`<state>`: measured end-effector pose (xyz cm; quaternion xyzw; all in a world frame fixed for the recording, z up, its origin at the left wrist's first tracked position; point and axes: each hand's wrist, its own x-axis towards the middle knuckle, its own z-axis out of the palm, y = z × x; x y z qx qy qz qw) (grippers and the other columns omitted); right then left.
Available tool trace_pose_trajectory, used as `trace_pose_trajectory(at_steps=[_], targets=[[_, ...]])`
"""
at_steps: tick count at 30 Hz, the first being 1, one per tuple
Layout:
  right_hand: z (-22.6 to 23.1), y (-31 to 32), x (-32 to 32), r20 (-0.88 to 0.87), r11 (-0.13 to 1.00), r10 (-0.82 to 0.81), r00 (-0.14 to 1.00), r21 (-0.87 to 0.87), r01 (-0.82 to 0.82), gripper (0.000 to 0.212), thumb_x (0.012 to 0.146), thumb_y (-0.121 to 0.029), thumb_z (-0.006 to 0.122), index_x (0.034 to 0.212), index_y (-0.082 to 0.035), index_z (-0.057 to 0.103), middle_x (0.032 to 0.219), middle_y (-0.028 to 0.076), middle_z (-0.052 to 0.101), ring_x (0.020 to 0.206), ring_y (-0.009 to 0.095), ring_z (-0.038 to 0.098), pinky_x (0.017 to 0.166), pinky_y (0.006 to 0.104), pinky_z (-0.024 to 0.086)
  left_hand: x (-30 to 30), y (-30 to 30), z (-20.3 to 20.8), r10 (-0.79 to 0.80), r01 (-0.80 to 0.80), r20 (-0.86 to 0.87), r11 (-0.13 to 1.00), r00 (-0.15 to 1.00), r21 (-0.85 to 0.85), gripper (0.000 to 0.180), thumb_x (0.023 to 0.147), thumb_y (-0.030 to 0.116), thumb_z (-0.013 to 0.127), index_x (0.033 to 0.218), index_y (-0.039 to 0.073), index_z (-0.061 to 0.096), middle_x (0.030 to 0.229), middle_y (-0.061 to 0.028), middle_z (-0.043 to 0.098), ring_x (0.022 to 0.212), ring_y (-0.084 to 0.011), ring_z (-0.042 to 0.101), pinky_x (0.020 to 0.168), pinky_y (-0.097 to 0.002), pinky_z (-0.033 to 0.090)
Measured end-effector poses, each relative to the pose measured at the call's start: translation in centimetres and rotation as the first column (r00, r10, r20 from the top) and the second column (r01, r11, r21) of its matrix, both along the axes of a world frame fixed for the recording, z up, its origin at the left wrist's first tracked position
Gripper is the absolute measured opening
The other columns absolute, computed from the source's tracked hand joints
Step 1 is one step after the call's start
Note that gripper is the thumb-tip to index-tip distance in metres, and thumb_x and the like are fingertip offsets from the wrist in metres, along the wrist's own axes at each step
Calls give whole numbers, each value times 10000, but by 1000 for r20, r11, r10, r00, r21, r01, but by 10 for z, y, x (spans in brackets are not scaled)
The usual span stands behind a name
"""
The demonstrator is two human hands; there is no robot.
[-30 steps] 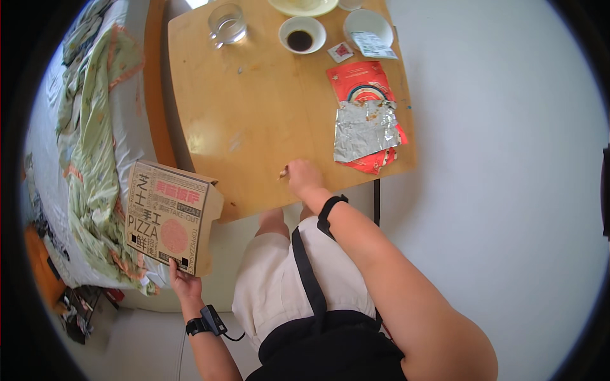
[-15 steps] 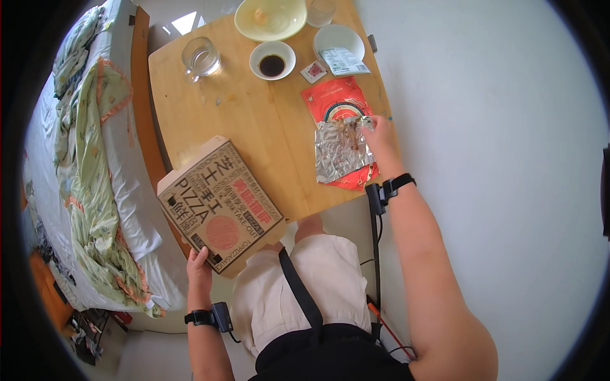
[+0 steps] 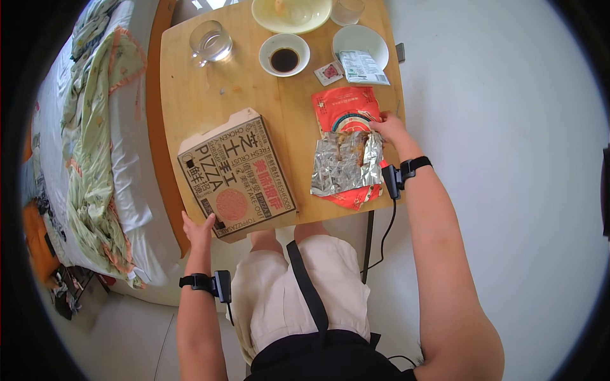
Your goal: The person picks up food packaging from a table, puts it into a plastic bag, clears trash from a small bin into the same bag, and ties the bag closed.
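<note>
A brown cardboard pizza box (image 3: 244, 171) lies closed at the near left of the wooden table, its near corner past the edge. My left hand (image 3: 199, 230) touches the box's near-left corner with thumb and fingers apart. To the right lies a flat red packet (image 3: 346, 105). Crumpled silver foil (image 3: 337, 168) with brown stains covers its middle and lower part. My right hand (image 3: 391, 129) is closed at the packet's right edge, beside the foil's upper corner. The fingertips there are partly hidden.
Beyond stand a glass mug (image 3: 211, 42), a white bowl of dark liquid (image 3: 267, 47), a pale yellow bowl (image 3: 292, 30) and a drinking glass (image 3: 347, 10). A pale sachet (image 3: 364, 67) leans in another white bowl (image 3: 378, 39); a small packet (image 3: 329, 73) lies beside it. A bed (image 3: 124, 171) is left.
The pizza box has moved away from me onto the table, and my left hand's fingers have spread. The foil lies flatter, and my right hand has shifted from its corner to the packet's edge.
</note>
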<state>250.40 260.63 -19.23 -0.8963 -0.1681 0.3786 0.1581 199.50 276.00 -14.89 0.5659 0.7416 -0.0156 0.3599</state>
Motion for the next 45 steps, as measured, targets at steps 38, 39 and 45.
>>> trace_pose_trajectory(at_steps=[38, 39, 45], targets=[[25, -85, -85, -444, 659, -586, 678, 227, 717, 228, 772, -2, 503, 994, -53, 495, 799, 90, 593, 678, 210, 617, 510, 312, 488, 227, -109, -24, -560, 587, 271, 809, 783, -22, 441, 686, 251, 682, 1004, 8, 498, 880, -172, 552, 806, -325, 561, 706, -390, 439], [23, -91, -88, -441, 658, -586, 680, 231, 717, 228, 772, -2, 503, 994, -53, 495, 799, 90, 593, 678, 210, 617, 510, 312, 488, 230, -110, -21, -481, 534, 316, 839, 818, -107, 401, 700, 234, 669, 968, -13, 503, 823, -169, 566, 762, -311, 575, 683, -379, 450], [54, -92, -123, 25, 854, -120, 992, 512, 91, 276, 747, 23, 503, 1013, -52, 508, 1025, 142, 561, 862, 300, 562, 697, 321, 456, 235, -101, 2, 191, 185, 577, 829, 794, -528, 208, 753, 144, 593, 888, -5, 540, 751, -77, 590, 649, -163, 580, 537, -281, 445]])
